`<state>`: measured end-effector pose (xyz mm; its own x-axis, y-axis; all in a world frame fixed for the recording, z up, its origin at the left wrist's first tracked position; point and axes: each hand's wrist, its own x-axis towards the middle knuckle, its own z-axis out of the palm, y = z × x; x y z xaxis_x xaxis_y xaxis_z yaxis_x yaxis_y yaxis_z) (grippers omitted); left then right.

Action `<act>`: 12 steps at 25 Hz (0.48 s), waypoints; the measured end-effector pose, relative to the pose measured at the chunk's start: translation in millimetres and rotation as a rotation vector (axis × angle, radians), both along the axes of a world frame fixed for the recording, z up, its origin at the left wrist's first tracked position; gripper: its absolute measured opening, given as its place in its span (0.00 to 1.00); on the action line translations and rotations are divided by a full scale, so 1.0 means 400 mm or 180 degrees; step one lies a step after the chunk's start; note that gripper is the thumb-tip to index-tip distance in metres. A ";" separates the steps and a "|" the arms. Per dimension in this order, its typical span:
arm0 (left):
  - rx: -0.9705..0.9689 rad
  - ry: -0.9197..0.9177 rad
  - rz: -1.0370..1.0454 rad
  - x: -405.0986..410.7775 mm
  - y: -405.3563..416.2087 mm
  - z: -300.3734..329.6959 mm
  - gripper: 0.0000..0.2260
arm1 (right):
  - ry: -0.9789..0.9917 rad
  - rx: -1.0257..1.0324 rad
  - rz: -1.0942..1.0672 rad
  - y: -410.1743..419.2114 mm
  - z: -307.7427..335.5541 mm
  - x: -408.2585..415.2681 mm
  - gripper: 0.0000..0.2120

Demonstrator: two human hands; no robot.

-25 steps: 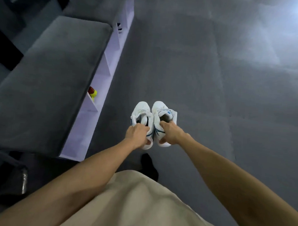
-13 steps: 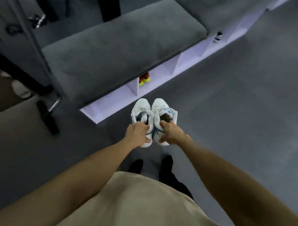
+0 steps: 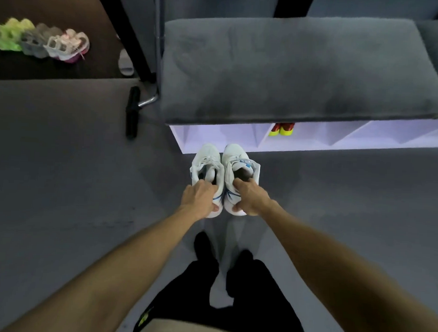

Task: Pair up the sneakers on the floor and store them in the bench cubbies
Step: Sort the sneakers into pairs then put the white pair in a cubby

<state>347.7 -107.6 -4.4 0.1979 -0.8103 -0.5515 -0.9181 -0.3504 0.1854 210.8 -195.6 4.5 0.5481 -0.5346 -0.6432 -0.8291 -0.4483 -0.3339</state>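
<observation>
I hold a pair of white sneakers with blue trim side by side in the air, toes pointing at the bench. My left hand (image 3: 200, 198) grips the heel collar of the left white sneaker (image 3: 206, 158). My right hand (image 3: 249, 198) grips the heel collar of the right white sneaker (image 3: 238, 157). The bench (image 3: 291, 69) has a grey cushion on top and white cubbies (image 3: 214, 136) below. The leftmost cubby, just beyond the toes, shows nothing inside. A red and yellow pair (image 3: 281, 129) sits in the cubby to its right.
Several light sneakers (image 3: 43, 39) lie in a row on the dark floor at far left. A chrome and black frame foot (image 3: 133, 110) stands left of the bench. A white slipper (image 3: 124, 63) lies behind it. My black-socked feet stand on the grey carpet.
My view has swung round to face the bench front square on. The white pair stays in both hands and now hangs just in front of the leftmost cubby.
</observation>
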 end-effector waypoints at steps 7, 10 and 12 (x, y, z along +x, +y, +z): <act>-0.0200 -0.0111 0.0270 0.140 -0.168 -0.466 0.14 | -0.0152 -0.0183 0.0313 -0.194 -0.481 0.164 0.23; -0.0295 -0.0190 0.0328 0.208 -0.244 -0.687 0.15 | -0.0252 -0.0357 0.0397 -0.280 -0.695 0.222 0.23; -0.0406 -0.0242 0.0419 0.249 -0.304 -0.840 0.15 | -0.0383 -0.0480 0.0407 -0.343 -0.853 0.267 0.24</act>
<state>447.5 -229.3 -340.4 0.3440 -0.8371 -0.4254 -0.8790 -0.4464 0.1677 317.7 -332.7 -336.7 0.6854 -0.5411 -0.4873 -0.7207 -0.5994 -0.3482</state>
